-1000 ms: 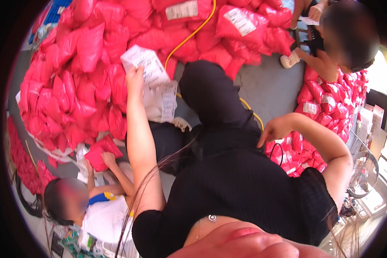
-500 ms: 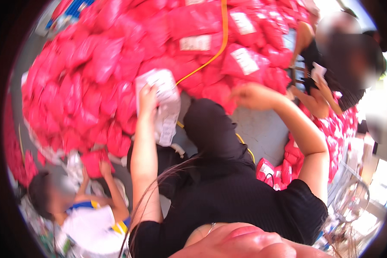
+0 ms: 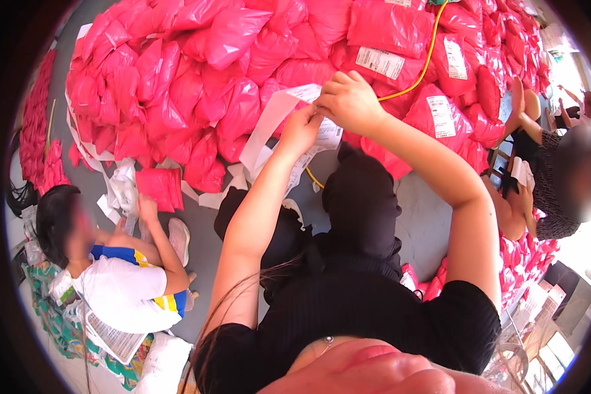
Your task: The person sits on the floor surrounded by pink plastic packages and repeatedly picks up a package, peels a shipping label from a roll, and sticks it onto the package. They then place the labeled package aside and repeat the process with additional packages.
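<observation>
Both my hands meet above my knees, in front of a heap of pink plastic parcels (image 3: pixel 236 39). My left hand (image 3: pixel 300 131) is closed on a strip of white printed labels (image 3: pixel 327 136), which hangs down behind it. A blank white length of backing paper (image 3: pixel 262 128) sticks out to the left of that hand. At the upper edge of the strip, my right hand (image 3: pixel 353 102) pinches with its fingertips touching those of the left. What lies exactly between the fingertips is hidden. A labelled pink parcel (image 3: pixel 443 118) lies just right of my right hand.
A yellow strap (image 3: pixel 414 85) runs over the heap. On the left a person in a white shirt (image 3: pixel 121 282) crouches with a pink bag (image 3: pixel 159 189). Another person (image 3: pixel 528 177) sits at the right with white paper. Paper scraps (image 3: pixel 220 197) litter the grey floor (image 3: pixel 420 230).
My right hand has come left from above the pink parcels to meet my left hand at the labels. The label strip, earlier a folded bundle, now spreads out. The whole view has shifted.
</observation>
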Available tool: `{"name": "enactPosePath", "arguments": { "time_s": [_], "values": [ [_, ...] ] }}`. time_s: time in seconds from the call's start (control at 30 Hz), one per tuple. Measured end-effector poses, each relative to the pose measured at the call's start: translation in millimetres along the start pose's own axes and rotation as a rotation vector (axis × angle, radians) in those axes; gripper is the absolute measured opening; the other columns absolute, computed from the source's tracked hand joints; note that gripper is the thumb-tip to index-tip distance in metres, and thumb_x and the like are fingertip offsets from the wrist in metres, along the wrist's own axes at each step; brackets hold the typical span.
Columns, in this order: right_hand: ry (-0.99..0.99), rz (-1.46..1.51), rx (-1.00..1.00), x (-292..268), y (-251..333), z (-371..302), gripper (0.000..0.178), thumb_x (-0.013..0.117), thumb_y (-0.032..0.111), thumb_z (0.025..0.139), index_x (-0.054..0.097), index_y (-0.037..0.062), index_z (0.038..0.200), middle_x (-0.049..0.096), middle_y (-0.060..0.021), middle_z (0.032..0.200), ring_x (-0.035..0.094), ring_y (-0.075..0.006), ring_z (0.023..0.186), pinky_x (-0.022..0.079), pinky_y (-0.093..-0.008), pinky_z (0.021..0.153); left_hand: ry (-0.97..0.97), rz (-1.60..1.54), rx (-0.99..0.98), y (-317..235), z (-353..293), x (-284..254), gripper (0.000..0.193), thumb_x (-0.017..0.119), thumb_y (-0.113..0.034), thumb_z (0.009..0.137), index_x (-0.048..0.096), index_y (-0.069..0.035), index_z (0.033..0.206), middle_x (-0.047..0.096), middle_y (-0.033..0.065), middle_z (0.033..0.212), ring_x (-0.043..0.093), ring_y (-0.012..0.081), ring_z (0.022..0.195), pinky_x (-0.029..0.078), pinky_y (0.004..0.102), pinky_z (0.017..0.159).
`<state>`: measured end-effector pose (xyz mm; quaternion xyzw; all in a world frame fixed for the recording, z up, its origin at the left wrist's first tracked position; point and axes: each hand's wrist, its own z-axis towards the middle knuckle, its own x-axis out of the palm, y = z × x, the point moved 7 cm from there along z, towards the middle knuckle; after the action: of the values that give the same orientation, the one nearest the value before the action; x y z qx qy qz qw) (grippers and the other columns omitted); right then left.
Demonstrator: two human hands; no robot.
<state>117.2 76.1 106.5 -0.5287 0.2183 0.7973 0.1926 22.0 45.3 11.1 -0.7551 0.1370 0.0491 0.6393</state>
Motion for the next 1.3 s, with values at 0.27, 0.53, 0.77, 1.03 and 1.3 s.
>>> {"name": "enactPosePath", "arguments": {
  "time_s": [0.27, 0.53, 0.77, 1.03, 1.3],
  "values": [
    [-0.020, 0.116, 0.048, 19, -9, -4, 0.013, 0.065, 0.027, 0.066, 0.065, 0.0153, 0.071, 0.058, 0.0022, 0.078, 0.053, -0.0187, 0.083, 0.041, -0.0363, 0.071, -0.033, 0.093, 0.122, 7, 3, -4, 0.017, 0.054, -0.014, 0.087, 0.060, 0.002, 0.087, 0.059, 0.0196, 0.071, 0.060, 0.0248, 0.068, 0.044, 0.0334, 0.063],
    [0.001, 0.255, 0.434, 5, -36, -19, 0.018, 0.060, 0.024, 0.077, 0.064, 0.0079, 0.084, 0.060, -0.0090, 0.081, 0.063, -0.0291, 0.073, 0.051, -0.0413, 0.060, 0.049, -0.322, -0.022, 31, 19, 19, 0.014, 0.050, -0.006, 0.092, 0.061, 0.002, 0.093, 0.064, 0.0043, 0.087, 0.056, 0.0101, 0.079, 0.044, 0.0233, 0.072],
    [0.114, 0.608, 0.711, -41, -101, -13, 0.017, 0.055, 0.016, 0.083, 0.064, 0.0039, 0.089, 0.066, -0.0118, 0.068, 0.067, -0.0240, 0.063, 0.053, -0.0355, 0.062, 0.127, -0.503, -0.254, 63, 16, 31, 0.017, 0.048, -0.008, 0.093, 0.059, 0.004, 0.100, 0.065, 0.0092, 0.093, 0.061, 0.0145, 0.082, 0.048, 0.0269, 0.073],
    [-0.190, 0.307, 0.700, -152, -201, 6, 0.023, 0.059, 0.024, 0.088, 0.066, 0.0071, 0.101, 0.070, -0.0049, 0.086, 0.066, -0.0123, 0.074, 0.052, -0.0262, 0.069, 0.277, -0.301, -0.369, 50, -8, 25, 0.025, 0.051, -0.009, 0.088, 0.063, 0.004, 0.105, 0.066, 0.0063, 0.094, 0.059, 0.0131, 0.083, 0.046, 0.0268, 0.076],
    [-0.651, -0.181, 0.396, -80, -214, -28, 0.010, 0.065, 0.021, 0.081, 0.066, 0.0114, 0.084, 0.067, -0.0048, 0.089, 0.065, -0.0251, 0.072, 0.052, -0.0339, 0.062, 0.292, -0.263, -0.346, 80, -11, 25, 0.024, 0.053, -0.011, 0.089, 0.063, 0.003, 0.106, 0.067, 0.0063, 0.093, 0.060, 0.0118, 0.081, 0.046, 0.0277, 0.075]
  ]
}}
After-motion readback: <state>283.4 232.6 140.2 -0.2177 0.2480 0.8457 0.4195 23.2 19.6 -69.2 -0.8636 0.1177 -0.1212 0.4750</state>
